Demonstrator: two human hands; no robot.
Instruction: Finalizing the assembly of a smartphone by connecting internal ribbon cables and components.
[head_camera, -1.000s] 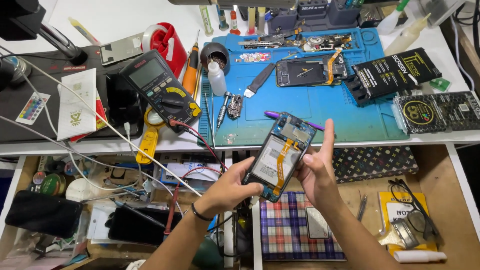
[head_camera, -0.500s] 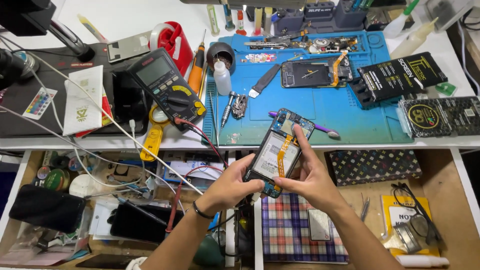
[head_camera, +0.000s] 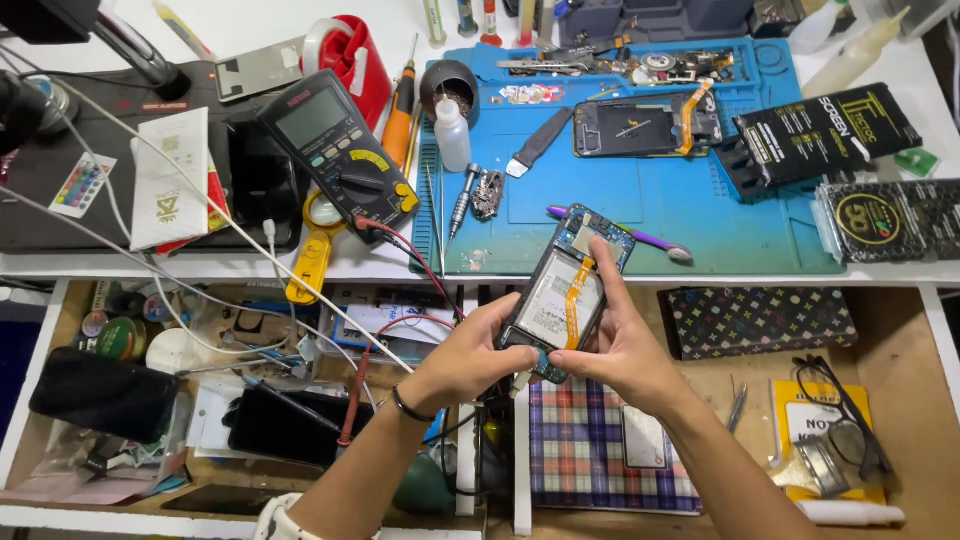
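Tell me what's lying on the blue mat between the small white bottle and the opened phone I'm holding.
In the head view, between the white bottle and the opened phone lie a silver screwdriver and a small metal part.

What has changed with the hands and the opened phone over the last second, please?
The right hand, open beside the opened phone a second ago, has closed onto its right edge, forefinger along the side. The left hand keeps its grip at the lower end. The multimeter and blue mat stayed put.

Bare forearms, a thin black band on the left wrist
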